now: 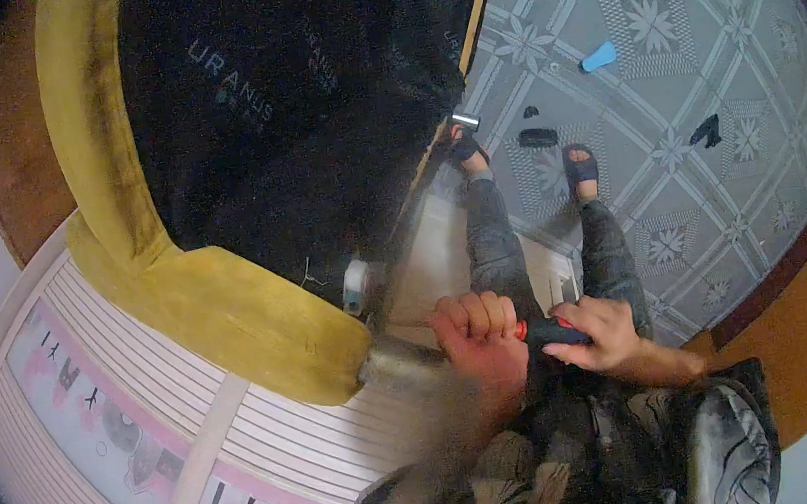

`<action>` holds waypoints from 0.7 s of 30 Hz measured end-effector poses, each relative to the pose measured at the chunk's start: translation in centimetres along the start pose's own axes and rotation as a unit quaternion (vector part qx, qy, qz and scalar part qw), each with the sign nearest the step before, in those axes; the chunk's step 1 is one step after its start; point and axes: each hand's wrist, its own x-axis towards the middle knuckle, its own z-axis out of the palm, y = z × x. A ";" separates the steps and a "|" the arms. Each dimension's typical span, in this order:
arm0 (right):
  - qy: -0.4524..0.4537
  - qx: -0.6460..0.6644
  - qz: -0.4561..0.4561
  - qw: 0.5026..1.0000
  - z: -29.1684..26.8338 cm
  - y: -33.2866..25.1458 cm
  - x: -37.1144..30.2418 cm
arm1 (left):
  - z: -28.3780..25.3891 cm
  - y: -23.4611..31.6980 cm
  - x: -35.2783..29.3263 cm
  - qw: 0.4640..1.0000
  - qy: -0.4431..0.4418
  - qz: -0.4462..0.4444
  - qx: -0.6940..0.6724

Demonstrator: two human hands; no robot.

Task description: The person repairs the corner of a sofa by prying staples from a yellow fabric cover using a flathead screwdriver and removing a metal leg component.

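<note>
My right hand (600,332) is closed round the black handle with red accents of a screwdriver (556,332). Beside it, my left hand (479,333) makes a fist around the tool's front part, and a thin shaft seems to run on to the left, towards the furniture. That piece is a yellow upholstered seat (219,310) tipped over, its black fabric underside (279,136) facing me. A pale cylindrical leg (401,355) juts from its near corner, next to my left fist. Just above is a small white and grey round fitting (357,286). The screwdriver's tip is hidden.
A silver cylinder (466,122) shows at the seat's wooden edge, by my left foot. On the patterned tile floor (663,150) lie a light blue object (598,57) and black pieces (538,138), (705,131). A white slatted panel with pink pictures (135,446) stands at the left.
</note>
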 end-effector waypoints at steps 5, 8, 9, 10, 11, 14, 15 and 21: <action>-0.344 0.463 0.409 0.707 -1.2 1.6 2.6 | -1.3 -0.7 -0.3 0.995 -0.074 -0.020 0.070; -0.331 0.504 0.409 0.685 -0.5 2.3 2.9 | -1.5 0.4 -0.1 0.992 -0.103 -0.047 0.048; -0.343 0.481 0.394 0.705 -0.2 2.7 2.5 | -1.4 0.5 -0.1 0.995 -0.081 -0.032 0.050; -0.344 0.482 0.392 0.704 0.5 2.4 2.2 | -1.2 0.6 0.0 0.997 -0.059 -0.018 0.051; -0.181 0.406 0.252 0.860 1.2 2.0 1.4 | -1.3 0.2 -0.2 0.997 -0.054 -0.025 0.049; -0.031 0.117 0.007 0.993 0.1 1.3 0.9 | -1.2 0.0 -0.1 0.999 -0.007 -0.023 0.034; -0.035 0.031 -0.033 0.998 0.1 0.9 0.6 | -1.4 0.1 -0.1 0.999 -0.013 -0.026 0.041; -0.080 0.268 0.053 0.959 0.9 1.2 0.9 | -1.1 0.4 -1.0 0.993 -0.074 -0.017 0.096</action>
